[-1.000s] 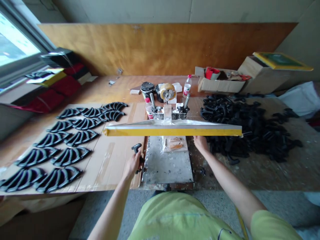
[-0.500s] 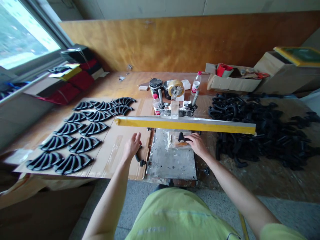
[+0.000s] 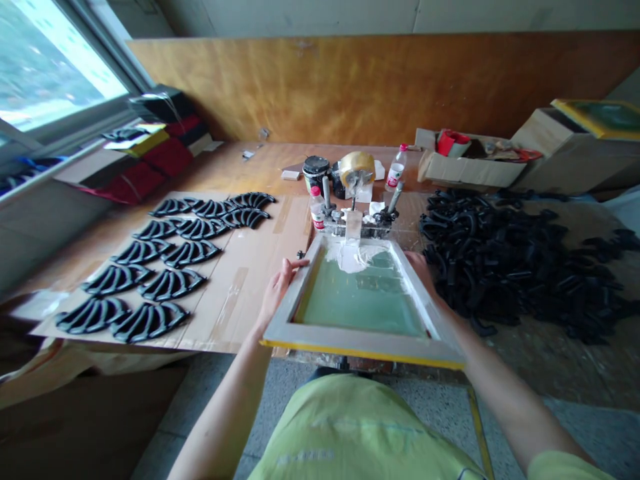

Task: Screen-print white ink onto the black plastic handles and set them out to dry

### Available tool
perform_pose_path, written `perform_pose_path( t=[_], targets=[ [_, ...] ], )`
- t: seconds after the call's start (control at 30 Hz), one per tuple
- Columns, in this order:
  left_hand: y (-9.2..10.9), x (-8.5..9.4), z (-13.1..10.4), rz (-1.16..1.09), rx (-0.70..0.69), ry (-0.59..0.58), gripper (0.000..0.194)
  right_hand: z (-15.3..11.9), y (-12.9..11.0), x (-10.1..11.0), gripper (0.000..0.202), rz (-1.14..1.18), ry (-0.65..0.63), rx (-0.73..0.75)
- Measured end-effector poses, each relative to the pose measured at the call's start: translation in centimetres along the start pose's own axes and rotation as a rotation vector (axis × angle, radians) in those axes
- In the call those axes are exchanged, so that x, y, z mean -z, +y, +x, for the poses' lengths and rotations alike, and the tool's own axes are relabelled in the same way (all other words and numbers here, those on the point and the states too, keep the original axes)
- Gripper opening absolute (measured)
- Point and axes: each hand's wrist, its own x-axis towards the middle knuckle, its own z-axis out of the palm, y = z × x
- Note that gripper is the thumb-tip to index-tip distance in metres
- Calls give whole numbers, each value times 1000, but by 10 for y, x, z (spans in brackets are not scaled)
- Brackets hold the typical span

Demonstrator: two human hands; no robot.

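A screen-printing frame [image 3: 367, 343], grey on its face and yellow along its front edge, reaches toward me over the metal base plate and hides most of it. White ink lies on the far part of its green mesh [image 3: 360, 300]. My left hand [image 3: 280, 287] is at the frame's left side, closed on the rim with the index finger along it. At the right side is my right hand [image 3: 419, 267], largely covered by the frame, so its fingers do not show. A metal hinge clamp [image 3: 360, 227] carries the frame's far end.
Black fan-shaped parts [image 3: 173, 283] lie in rows on cardboard to the left. A heap of black curved parts [image 3: 520, 267] covers the right side. Behind the clamp stand a tape roll [image 3: 357, 167], an ink tub [image 3: 317, 173] and bottles [image 3: 397, 167]. An open carton [image 3: 473, 168] is at back right.
The frame has swung down from nearly edge-on, so its mesh now faces me. My right hand has left the small black part on the base plate and moved to the frame's right side.
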Motion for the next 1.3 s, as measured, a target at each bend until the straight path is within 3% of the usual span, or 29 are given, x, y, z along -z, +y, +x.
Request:
perform_pose_path(
  t=[0.1,0.17,0.23,0.33,0.43,0.6,0.7,0.83,0.93,1.0,1.07,1.13,1.23,1.3],
  targets=[
    [-45,4,-5,25,100,-67,69,30,-1,17,34,-94,275,-194],
    [-74,1,-4,38,98,-57,74,62,-20,14,48,-145,320,-157],
    [-96,-3,0,78,84,-30,75,93,-44,3,54,-193,207,-44],
    [-112,-8,5,98,72,-8,70,116,-71,-19,29,-251,-45,-15],
    [-115,-8,6,93,85,8,67,100,-80,-30,7,-263,-186,-10],
    [-118,-6,6,86,97,2,67,53,-77,-13,17,-166,-331,315],
    [-117,-5,6,96,89,6,68,54,-76,-3,11,-113,-368,331],
    [-109,-6,4,81,80,-7,69,51,-78,-15,17,-144,-190,228],
    [-105,-7,2,64,93,-21,69,33,-80,-23,25,-101,-175,307],
    [-102,-6,1,59,106,-32,70,30,-81,-20,20,-51,-189,310],
    [-95,-4,-1,45,115,-46,72,44,-81,-14,16,-16,-164,235],
    [-81,0,-4,27,116,-65,75,72,-80,-7,32,-10,-114,124],
    [-47,7,-9,-25,116,-85,68,114,-66,9,58,-51,-13,-31],
    [-19,8,-9,-72,88,-80,57,126,-45,24,53,-56,104,-123]
  ],
)
